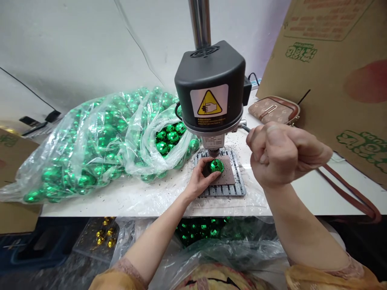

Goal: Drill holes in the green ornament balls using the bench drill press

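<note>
Under the chuck of a black drill press [211, 80] sits a shiny green faceted ball [217, 166] with a dark hole in its top. My left hand [201, 177] grips that ball between thumb and fingers, holding it on a pinkish square pad [228, 177]. The pad lies on the slotted grey metal base [240, 189]. My right hand [276, 151] is closed in a fist around the feed lever [245, 127] at the machine's right side; most of the lever is hidden by the fingers.
A large clear bag [99, 137] of green balls spreads over the left of the white table [151, 203]. More green balls [202, 229] lie in plastic below the edge. On the right are a patterned purse [273, 110] with a brown strap and a tall cardboard box [338, 108].
</note>
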`<act>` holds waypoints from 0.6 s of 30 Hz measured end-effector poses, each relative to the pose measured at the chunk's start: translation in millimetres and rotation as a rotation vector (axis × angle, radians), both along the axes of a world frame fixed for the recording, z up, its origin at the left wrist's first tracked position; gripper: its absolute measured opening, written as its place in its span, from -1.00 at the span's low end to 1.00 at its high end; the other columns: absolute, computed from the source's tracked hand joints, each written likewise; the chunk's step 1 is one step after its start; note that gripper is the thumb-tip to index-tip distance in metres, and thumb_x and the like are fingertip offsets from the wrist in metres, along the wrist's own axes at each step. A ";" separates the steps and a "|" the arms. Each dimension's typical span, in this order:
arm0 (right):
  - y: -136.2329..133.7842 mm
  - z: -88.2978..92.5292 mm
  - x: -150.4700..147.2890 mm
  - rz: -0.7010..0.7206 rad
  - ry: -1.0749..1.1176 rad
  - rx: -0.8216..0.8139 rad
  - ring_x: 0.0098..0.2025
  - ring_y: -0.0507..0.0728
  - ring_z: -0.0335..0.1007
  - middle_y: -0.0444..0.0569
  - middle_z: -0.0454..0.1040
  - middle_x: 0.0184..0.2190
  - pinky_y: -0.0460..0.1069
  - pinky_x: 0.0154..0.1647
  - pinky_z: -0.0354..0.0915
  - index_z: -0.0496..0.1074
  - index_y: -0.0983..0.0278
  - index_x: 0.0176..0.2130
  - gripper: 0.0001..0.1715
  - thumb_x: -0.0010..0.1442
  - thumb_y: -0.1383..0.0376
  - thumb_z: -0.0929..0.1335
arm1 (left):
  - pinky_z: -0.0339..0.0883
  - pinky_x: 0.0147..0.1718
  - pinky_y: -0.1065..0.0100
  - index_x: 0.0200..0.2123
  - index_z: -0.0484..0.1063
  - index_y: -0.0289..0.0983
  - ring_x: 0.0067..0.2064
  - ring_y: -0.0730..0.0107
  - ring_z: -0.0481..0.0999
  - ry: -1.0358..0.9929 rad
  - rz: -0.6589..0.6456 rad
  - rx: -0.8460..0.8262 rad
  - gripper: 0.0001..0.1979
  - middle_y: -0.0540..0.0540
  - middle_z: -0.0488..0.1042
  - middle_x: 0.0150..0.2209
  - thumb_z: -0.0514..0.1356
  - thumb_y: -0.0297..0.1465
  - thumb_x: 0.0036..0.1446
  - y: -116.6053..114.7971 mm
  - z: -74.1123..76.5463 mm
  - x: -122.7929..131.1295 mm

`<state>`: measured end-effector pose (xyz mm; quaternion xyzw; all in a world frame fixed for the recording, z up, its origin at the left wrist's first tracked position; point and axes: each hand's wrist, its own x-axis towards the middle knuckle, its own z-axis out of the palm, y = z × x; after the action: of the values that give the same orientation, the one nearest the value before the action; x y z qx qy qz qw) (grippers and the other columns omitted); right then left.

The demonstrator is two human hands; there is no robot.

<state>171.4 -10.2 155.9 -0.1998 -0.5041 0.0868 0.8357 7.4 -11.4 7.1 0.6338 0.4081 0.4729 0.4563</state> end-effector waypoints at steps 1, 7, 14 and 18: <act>0.9 -1.6 0.8 0.000 -0.003 0.017 -0.70 -0.09 -0.12 -0.23 -0.09 -0.72 0.00 -0.64 -0.19 -0.21 0.27 -0.58 -0.35 0.17 0.36 0.36 | 0.35 0.09 0.19 0.03 0.37 -0.21 0.06 0.19 0.51 0.001 0.003 0.002 -0.50 -0.16 0.51 0.00 0.41 -0.15 0.11 0.1 -0.1 0.0; 5.1 -7.7 3.9 0.096 -0.082 0.177 -0.69 -0.11 -0.11 -0.25 -0.12 -0.69 -0.05 -0.64 -0.17 -0.16 0.27 -0.57 -0.45 0.13 0.46 0.33 | 0.34 0.10 0.20 0.03 0.38 -0.21 0.06 0.20 0.49 0.015 0.012 0.019 -0.51 -0.15 0.50 0.00 0.40 -0.15 0.12 0.0 0.8 -0.3; 5.2 -13.3 4.1 0.080 -0.109 0.196 -0.70 -0.10 -0.11 -0.25 -0.13 -0.71 -0.02 -0.63 -0.16 -0.15 0.27 -0.59 -0.47 0.12 0.44 0.32 | 0.34 0.10 0.20 0.02 0.38 -0.22 0.06 0.20 0.50 0.013 0.017 0.024 -0.51 -0.16 0.51 0.00 0.41 -0.15 0.11 0.3 0.2 -0.5; 7.2 -16.1 5.5 0.080 -0.131 0.222 -0.72 -0.11 -0.13 -0.25 -0.08 -0.72 -0.04 -0.64 -0.17 -0.14 0.27 -0.60 -0.48 0.08 0.46 0.32 | 0.35 0.08 0.20 0.02 0.38 -0.22 0.04 0.20 0.51 0.014 0.018 0.022 -0.50 -0.16 0.51 -0.01 0.40 -0.14 0.11 0.6 -0.3 0.2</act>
<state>176.9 -3.0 139.8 -0.0913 -0.5719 0.0506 0.8137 7.7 -10.8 6.8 0.6384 0.4118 0.4770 0.4420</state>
